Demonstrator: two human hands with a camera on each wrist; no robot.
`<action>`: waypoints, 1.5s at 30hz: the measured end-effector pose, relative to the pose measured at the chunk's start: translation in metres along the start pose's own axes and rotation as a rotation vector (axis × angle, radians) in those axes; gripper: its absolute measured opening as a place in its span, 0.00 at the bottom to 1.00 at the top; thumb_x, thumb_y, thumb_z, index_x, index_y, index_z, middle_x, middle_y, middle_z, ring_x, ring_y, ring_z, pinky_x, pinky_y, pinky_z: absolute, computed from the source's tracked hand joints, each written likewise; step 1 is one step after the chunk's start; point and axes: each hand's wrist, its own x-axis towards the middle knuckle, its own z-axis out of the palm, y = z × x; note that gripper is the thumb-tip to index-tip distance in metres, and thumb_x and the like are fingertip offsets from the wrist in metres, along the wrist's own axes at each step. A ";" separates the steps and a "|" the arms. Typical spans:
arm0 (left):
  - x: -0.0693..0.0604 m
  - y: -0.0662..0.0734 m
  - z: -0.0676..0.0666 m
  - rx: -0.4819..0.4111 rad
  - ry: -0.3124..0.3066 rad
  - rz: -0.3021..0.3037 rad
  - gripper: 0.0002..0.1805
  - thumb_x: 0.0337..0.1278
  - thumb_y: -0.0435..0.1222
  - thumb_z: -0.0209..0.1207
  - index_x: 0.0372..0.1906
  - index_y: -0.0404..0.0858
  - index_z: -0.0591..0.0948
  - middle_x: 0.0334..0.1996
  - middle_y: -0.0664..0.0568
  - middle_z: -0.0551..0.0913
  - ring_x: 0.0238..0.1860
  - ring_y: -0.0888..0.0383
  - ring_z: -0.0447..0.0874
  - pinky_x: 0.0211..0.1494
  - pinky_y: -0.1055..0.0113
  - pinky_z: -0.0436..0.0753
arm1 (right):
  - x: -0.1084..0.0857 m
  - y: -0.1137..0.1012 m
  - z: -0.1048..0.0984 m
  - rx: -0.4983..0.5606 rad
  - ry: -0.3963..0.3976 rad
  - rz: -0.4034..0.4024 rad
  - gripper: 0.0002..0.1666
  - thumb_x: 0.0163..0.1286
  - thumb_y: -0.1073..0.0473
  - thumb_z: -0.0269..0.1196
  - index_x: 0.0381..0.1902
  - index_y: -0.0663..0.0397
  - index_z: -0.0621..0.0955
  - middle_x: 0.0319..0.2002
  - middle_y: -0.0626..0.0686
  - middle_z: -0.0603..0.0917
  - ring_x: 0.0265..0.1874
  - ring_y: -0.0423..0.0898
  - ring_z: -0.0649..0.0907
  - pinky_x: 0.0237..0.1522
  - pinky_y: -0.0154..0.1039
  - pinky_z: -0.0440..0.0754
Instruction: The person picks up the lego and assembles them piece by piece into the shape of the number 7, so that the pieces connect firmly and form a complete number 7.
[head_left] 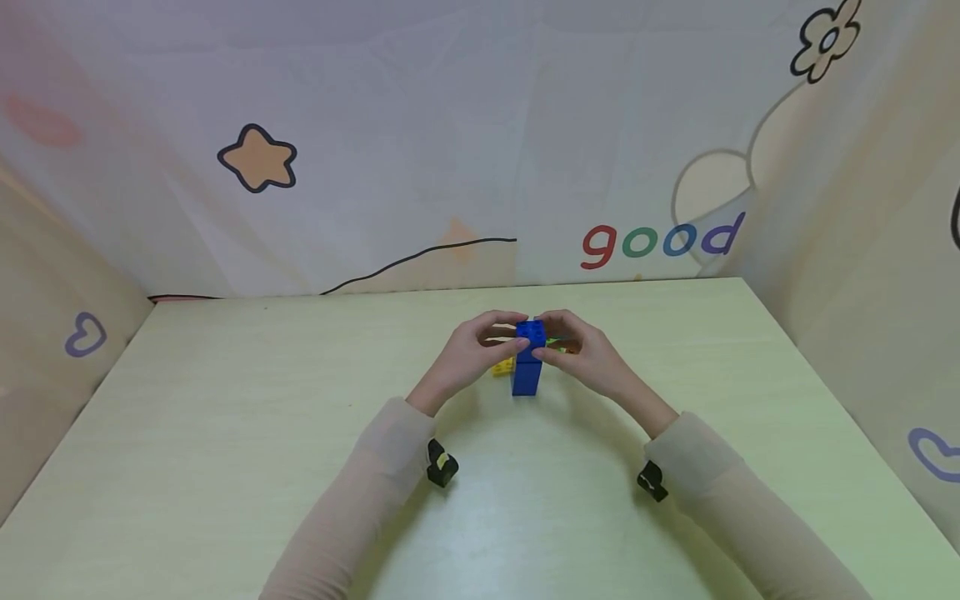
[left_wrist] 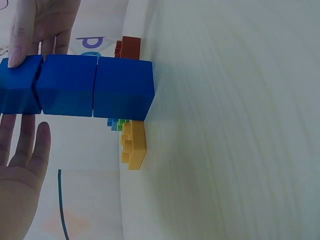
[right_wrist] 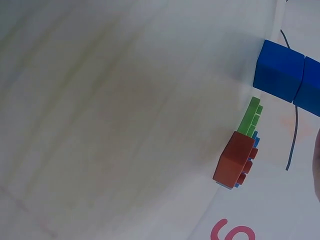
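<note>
Three blue blocks stand stacked in an upright column in the left wrist view, the uppermost [left_wrist: 19, 82] slightly askew with a thin gap at its joint. From the left side, my left hand [head_left: 476, 346] holds the top of the blue column [head_left: 527, 377], its thumb at the front. Opposite it, my right hand [head_left: 592, 358] pinches the same top part, and its thumb lies on the uppermost block in the left wrist view. The lowest blue block [right_wrist: 278, 71] rests on the table. Only a sliver of a hand [right_wrist: 317, 167] shows in the right wrist view.
Beside and behind the column are a yellow brick [left_wrist: 134, 145], a red-brown brick [right_wrist: 235, 159] and a green brick [right_wrist: 249, 117], with bits of light blue near them. A printed cloth [head_left: 420, 150] hangs behind the pale table [head_left: 225, 417].
</note>
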 end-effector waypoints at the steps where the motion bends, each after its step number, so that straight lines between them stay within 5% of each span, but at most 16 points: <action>1: 0.000 0.001 0.000 -0.001 0.000 -0.002 0.23 0.62 0.42 0.60 0.62 0.45 0.74 0.61 0.50 0.76 0.62 0.50 0.76 0.64 0.57 0.78 | 0.000 0.000 0.000 0.001 -0.002 0.002 0.27 0.68 0.59 0.61 0.62 0.60 0.69 0.60 0.63 0.75 0.59 0.60 0.76 0.62 0.55 0.75; 45: 0.004 -0.003 -0.001 -0.027 -0.017 -0.075 0.21 0.61 0.43 0.61 0.59 0.48 0.77 0.61 0.53 0.76 0.64 0.51 0.74 0.65 0.53 0.76 | 0.003 0.003 -0.002 -0.048 -0.012 -0.005 0.28 0.65 0.60 0.64 0.61 0.61 0.70 0.57 0.63 0.78 0.56 0.58 0.79 0.61 0.54 0.77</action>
